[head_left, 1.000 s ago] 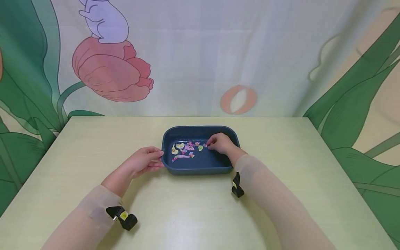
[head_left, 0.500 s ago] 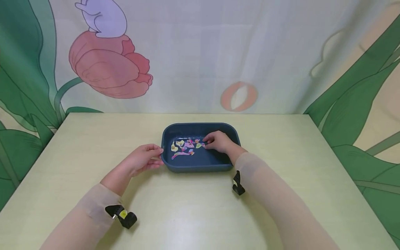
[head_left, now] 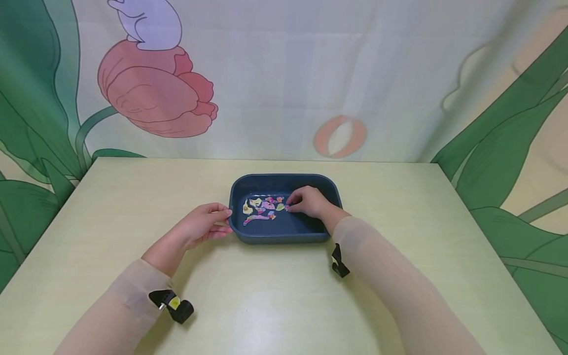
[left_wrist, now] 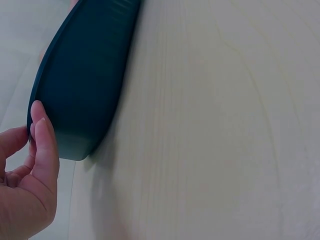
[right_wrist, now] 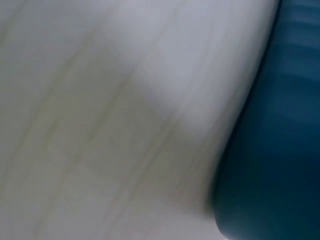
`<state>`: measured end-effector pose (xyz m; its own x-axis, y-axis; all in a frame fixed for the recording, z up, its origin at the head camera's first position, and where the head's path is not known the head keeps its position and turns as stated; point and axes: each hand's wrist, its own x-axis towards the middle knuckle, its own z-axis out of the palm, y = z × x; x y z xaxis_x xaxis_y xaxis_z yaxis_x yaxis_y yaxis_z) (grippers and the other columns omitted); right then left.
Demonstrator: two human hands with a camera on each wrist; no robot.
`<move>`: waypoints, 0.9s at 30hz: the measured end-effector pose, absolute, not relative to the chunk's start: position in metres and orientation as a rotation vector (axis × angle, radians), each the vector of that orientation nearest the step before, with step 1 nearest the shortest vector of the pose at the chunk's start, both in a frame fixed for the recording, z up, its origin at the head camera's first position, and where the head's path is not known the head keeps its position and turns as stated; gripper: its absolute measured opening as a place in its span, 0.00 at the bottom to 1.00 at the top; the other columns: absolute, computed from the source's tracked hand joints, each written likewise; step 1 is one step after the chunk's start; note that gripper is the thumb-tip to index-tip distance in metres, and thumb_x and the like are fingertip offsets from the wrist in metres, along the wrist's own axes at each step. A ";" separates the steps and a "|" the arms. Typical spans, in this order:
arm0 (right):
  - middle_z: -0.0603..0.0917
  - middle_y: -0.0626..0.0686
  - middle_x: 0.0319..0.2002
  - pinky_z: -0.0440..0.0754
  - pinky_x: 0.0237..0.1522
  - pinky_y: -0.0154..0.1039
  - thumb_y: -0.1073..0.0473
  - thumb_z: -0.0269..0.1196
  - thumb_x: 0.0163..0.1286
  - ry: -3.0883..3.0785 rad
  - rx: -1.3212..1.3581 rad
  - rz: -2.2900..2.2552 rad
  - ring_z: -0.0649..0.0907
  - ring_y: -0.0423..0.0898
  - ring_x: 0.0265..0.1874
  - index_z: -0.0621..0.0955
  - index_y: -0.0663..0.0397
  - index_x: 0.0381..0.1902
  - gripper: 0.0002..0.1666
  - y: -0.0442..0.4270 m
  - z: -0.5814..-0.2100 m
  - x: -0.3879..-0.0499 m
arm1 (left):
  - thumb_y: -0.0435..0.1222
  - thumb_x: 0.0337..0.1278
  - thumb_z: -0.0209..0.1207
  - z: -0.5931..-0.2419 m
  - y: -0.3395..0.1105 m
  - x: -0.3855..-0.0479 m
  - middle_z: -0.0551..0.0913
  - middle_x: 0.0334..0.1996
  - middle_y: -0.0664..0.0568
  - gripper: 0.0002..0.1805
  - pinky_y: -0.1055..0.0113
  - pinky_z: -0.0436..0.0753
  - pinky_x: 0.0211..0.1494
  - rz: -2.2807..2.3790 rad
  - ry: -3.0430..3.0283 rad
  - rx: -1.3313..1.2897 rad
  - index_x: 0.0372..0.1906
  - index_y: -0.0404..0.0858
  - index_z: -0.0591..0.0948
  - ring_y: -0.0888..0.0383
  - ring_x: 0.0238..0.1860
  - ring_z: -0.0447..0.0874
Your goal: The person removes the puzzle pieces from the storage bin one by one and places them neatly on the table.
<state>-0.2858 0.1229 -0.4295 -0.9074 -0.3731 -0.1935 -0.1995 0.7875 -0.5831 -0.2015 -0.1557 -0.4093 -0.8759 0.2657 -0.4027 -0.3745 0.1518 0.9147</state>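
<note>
A dark blue rectangular tray (head_left: pixel 306 235) sits on the table, with several small, flat, colourful cutouts (head_left: pixel 262 217) spread over the left half of its floor. My left hand (head_left: pixel 206 224) pinches the tray's left rim; in the left wrist view its thumb is on the inner side and its fingers (left_wrist: pixel 44 145) lie against the outer wall. Reaching over the right side, my right hand (head_left: pixel 309 202) has its curled thumb and forefinger at a small pinkish cutout (head_left: pixel 287 208), right of a yellow-green one (head_left: pixel 280 207). The right wrist view shows only the tray's outer wall (right_wrist: pixel 275 165), not the hand.
The pale wooden table (head_left: pixel 248 296) stretches around the tray. Behind its far edge hangs a printed curtain (head_left: pixel 266 88) with a flower and leaves. Small black wrist cameras (head_left: pixel 175 306) are strapped over both sleeves.
My right hand has shifted slightly left inside the tray, and the small pinkish cutout has come left with it, beside the yellow-green one. The left hand keeps its place on the rim.
</note>
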 end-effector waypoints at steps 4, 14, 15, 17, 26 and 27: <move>0.84 0.52 0.38 0.75 0.50 0.41 0.57 0.68 0.58 2.674 -0.449 -0.829 0.78 0.48 0.40 0.85 0.55 0.38 0.11 0.122 -0.430 -0.285 | 0.37 0.69 0.49 -0.409 -0.155 -0.201 0.77 0.32 0.48 0.17 0.70 0.83 0.35 1.773 1.959 -0.100 0.53 0.27 0.67 0.54 0.34 0.84; 0.83 0.51 0.36 0.75 0.49 0.41 0.56 0.68 0.58 2.688 -0.524 -0.790 0.78 0.47 0.40 0.84 0.55 0.38 0.11 0.120 -0.431 -0.283 | 0.37 0.69 0.49 -0.410 -0.155 -0.201 0.77 0.31 0.48 0.17 0.70 0.83 0.36 1.772 1.955 -0.103 0.52 0.28 0.67 0.53 0.34 0.84; 0.83 0.51 0.36 0.75 0.49 0.41 0.56 0.68 0.58 2.688 -0.531 -0.787 0.78 0.47 0.39 0.84 0.55 0.37 0.11 0.120 -0.431 -0.283 | 0.37 0.69 0.49 -0.410 -0.155 -0.200 0.77 0.31 0.48 0.17 0.70 0.83 0.36 1.771 1.957 -0.104 0.52 0.28 0.67 0.53 0.34 0.84; 0.83 0.51 0.36 0.76 0.49 0.40 0.56 0.68 0.59 2.694 -0.543 -0.781 0.78 0.46 0.38 0.84 0.55 0.36 0.10 0.119 -0.431 -0.283 | 0.38 0.69 0.49 -0.409 -0.155 -0.200 0.77 0.31 0.48 0.17 0.70 0.83 0.36 1.764 1.963 -0.106 0.52 0.28 0.67 0.53 0.34 0.84; 0.83 0.49 0.32 0.77 0.43 0.38 0.54 0.68 0.59 2.735 -0.562 -0.702 0.78 0.44 0.33 0.85 0.54 0.33 0.10 0.116 -0.432 -0.283 | 0.38 0.69 0.48 -0.408 -0.156 -0.199 0.77 0.31 0.48 0.17 0.69 0.83 0.36 1.759 1.963 -0.111 0.53 0.28 0.66 0.54 0.34 0.84; 0.83 0.49 0.31 0.77 0.43 0.38 0.53 0.68 0.59 2.741 -0.566 -0.688 0.78 0.44 0.33 0.86 0.54 0.33 0.10 0.116 -0.432 -0.283 | 0.38 0.69 0.48 -0.408 -0.155 -0.199 0.77 0.31 0.48 0.17 0.70 0.83 0.36 1.760 1.961 -0.112 0.53 0.28 0.66 0.54 0.34 0.84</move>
